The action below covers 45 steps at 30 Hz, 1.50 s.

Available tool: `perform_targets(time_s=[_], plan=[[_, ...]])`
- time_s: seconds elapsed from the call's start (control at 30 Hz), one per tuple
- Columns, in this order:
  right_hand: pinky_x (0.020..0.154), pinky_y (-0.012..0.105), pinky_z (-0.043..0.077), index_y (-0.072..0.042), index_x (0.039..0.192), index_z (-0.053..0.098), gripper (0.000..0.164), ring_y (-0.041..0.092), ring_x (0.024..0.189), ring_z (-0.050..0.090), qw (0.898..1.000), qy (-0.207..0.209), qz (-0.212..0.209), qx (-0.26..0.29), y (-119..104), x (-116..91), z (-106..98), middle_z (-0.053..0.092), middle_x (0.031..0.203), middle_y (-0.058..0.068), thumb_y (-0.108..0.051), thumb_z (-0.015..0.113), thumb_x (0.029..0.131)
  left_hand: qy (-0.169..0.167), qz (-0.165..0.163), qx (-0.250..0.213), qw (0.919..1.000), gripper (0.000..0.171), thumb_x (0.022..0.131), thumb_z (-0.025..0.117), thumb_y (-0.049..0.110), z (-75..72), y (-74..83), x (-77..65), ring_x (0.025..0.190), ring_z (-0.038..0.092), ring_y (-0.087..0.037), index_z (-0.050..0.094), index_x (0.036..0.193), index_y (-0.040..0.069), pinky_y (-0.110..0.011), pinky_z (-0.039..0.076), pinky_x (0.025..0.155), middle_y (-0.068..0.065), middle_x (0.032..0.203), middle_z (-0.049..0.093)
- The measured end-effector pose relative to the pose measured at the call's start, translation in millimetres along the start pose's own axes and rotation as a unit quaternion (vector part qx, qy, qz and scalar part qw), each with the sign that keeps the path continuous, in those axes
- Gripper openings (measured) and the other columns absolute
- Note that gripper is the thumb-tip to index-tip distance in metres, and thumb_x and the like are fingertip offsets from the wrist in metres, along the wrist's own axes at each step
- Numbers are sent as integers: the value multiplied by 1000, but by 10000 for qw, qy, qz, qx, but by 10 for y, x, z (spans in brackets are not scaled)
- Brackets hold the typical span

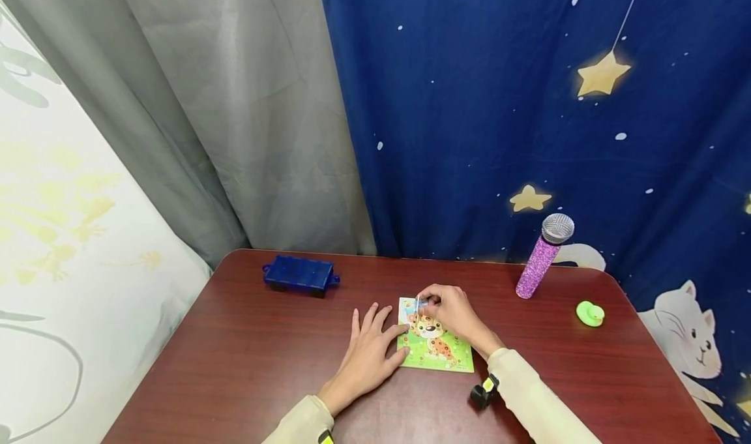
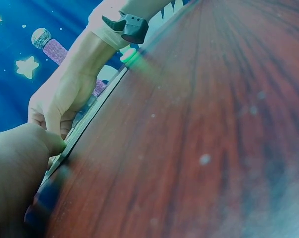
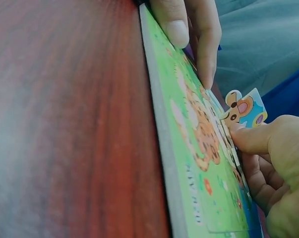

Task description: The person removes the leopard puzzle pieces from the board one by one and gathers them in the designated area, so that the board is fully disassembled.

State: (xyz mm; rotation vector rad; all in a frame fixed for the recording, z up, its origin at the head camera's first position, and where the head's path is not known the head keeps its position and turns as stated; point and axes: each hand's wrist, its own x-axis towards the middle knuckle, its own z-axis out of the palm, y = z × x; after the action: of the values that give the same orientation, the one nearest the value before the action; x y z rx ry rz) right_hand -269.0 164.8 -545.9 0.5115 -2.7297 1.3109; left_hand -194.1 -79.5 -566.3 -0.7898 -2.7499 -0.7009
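A green jigsaw board [image 1: 437, 359] with a spotted cartoon animal lies flat at the middle of the table. Between its thumb and fingers, my right hand [image 1: 454, 312] pinches a puzzle piece [image 3: 252, 110] showing an ear and blue sky. That piece stands upright on edge over the board's upper left part. My left hand [image 1: 371, 351] lies with fingers spread at the board's left side, its thumb [image 3: 178, 33] and forefinger on the board's edge. In the left wrist view, the board appears edge-on beneath the right hand [image 2: 65, 96].
A blue toy wagon [image 1: 300, 273] sits at the table's back left. Toward the back right a purple glitter microphone [image 1: 536, 268] stands on end, with a green toy duck [image 1: 589, 313] in front of it. Curtains hang behind the reddish-brown table [image 1: 246, 353].
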Motion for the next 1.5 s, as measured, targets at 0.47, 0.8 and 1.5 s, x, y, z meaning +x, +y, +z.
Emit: perform_targets(time_s=[0.47, 0.8, 1.5], plan=[[73, 26, 55, -13, 122, 84, 24, 9, 82, 63, 9978, -481, -425, -178, -11, 4, -90, 75, 106, -7, -10, 84, 99, -43, 63, 25, 10000, 39, 105, 71, 44, -22, 32, 27, 159, 34, -52, 77, 139, 26, -86, 14, 121, -20, 162, 53], [79, 28, 56, -15, 111, 83, 9, 11, 85, 69, 9973, -699, -187, 145, 23, 72, -109, 78, 100, -3, -15, 77, 104, -10, 47, 45, 10000, 39, 105, 71, 44, 4, 10, 11, 159, 35, -51, 77, 139, 26, -85, 14, 122, -19, 162, 53], [66, 31, 62, 2, 105, 76, 15, 28, 71, 72, 9750, 353, 254, 2181, 29, -111, -143, 74, 86, 20, -13, 74, 107, 28, 3, 16, 10000, 38, 105, 71, 42, 0, 18, -24, 158, 35, -52, 77, 139, 27, -85, 15, 121, -19, 162, 54]])
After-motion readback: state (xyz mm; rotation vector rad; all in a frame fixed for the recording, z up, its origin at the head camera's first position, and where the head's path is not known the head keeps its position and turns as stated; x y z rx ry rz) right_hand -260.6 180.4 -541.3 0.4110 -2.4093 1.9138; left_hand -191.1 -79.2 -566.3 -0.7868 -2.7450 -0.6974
